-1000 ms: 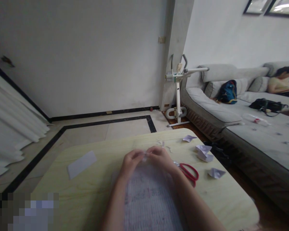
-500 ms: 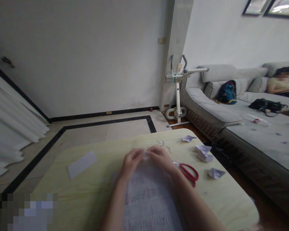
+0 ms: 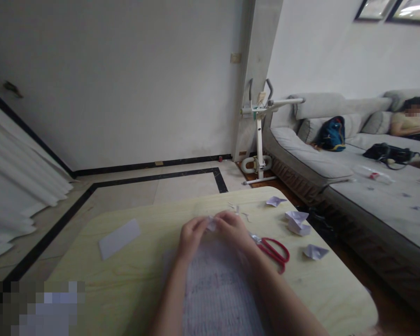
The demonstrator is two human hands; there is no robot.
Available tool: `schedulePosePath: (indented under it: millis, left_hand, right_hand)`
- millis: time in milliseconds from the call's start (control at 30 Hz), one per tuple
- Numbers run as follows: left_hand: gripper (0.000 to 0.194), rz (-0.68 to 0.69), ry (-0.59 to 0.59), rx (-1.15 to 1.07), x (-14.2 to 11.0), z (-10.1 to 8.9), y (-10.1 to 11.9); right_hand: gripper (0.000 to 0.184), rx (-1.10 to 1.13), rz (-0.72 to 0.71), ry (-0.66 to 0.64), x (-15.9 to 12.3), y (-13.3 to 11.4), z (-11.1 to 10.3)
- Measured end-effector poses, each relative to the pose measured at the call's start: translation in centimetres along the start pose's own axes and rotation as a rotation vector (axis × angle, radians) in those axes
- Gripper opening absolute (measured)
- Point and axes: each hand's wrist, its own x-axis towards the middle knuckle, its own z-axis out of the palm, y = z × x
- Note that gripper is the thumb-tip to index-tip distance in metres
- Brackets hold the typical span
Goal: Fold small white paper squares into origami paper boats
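My left hand (image 3: 193, 235) and my right hand (image 3: 232, 228) meet near the far side of the table, fingertips closed on a small piece of folded white paper (image 3: 212, 225). Much of that piece is hidden by my fingers, so its exact shape is unclear. Beneath my forearms lies a lined sheet covered with writing (image 3: 220, 289). Scissors with red handles (image 3: 275, 252) rest beside my right wrist, their blades partly hidden by it. Folded paper boats (image 3: 297, 223) sit farther right, with one more folded paper (image 3: 315, 252) nearer me and another (image 3: 275, 201) behind.
The pale wooden table (image 3: 133, 280) has rounded corners. A blank white paper (image 3: 119, 239) lies on its left, and thin paper scraps (image 3: 237, 210) lie beyond my right hand. A grey sofa (image 3: 381, 200) with a seated person (image 3: 408, 122) and an exercise machine (image 3: 259, 135) stand beyond.
Both hands stay in nearly the same place, still holding the small paper, with slight finger movement. The view has shifted very slightly; slightly more of the scissors shows.
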Motion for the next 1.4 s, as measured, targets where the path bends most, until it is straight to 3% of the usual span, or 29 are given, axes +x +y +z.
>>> schedulePosePath:
  millis: [133, 267, 367, 567, 800, 900, 1033, 1233, 1400]
  left_hand:
    - [0.05, -0.036, 0.032, -0.059, 0.1, 0.1, -0.5]
    - [0.036, 0.011, -0.023, 0.002, 0.2, 0.1, -0.6]
    - [0.032, 0.042, 0.004, 0.019, 0.1, 0.3, -0.5]
    - [0.03, 0.051, 0.069, 0.06, 0.0, 0.4, -0.5]
    - [0.042, 0.018, 0.078, -0.047, 0.0, 0.8, -0.5]
    - [0.025, 0.036, 0.127, 0.006, -0.1, 0.6, -0.3]
    - [0.036, 0.028, 0.112, 0.088, -0.3, 0.3, 0.1]
    - [0.026, 0.013, 0.128, 0.078, -0.1, 0.1, -0.2]
    - [0.023, 0.081, 0.117, 0.141, 0.1, 0.0, -0.4]
  right_hand:
    - [0.013, -0.059, -0.034, 0.019, 0.0, -0.2, 0.1]
    - [0.012, -0.023, -0.064, 0.059, 0.1, 0.2, 0.2]
    - [0.026, 0.009, -0.037, 0.091, 0.2, 0.5, 0.4]
    - [0.024, -0.017, -0.016, -0.016, -0.2, -0.3, 0.8]
    - [0.024, 0.054, 0.006, 0.099, 0.2, 0.3, 0.5]
    - [0.025, 0.056, 0.01, 0.133, 0.4, 0.6, 0.4]
    - [0.022, 0.003, -0.016, 0.11, 0.2, 0.4, 0.6]
    - [0.016, -0.121, -0.03, 0.033, -0.5, -0.3, 1.2]
    - [0.026, -0.09, -0.017, -0.016, -0.9, -0.2, 1.2]
